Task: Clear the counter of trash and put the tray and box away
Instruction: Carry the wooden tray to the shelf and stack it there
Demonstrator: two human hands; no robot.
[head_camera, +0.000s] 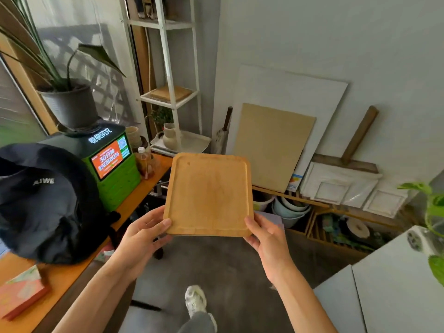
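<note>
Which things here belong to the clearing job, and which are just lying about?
Job: wooden tray, held by left hand and right hand; white shelf, a likely spot.
Lying about: black bag, green kiosk, bottle, potted plant.

The wooden tray [208,194], a light-brown square with rounded corners and a raised rim, is held up in the air, empty and tilted face-up, its near corners pinched between the left grip [141,233] and the right grip [265,239].

Honey-tan wooden tray [208,195], black cap [45,203] with white lettering, green kiosk [115,174] with an orange screen.
</note>
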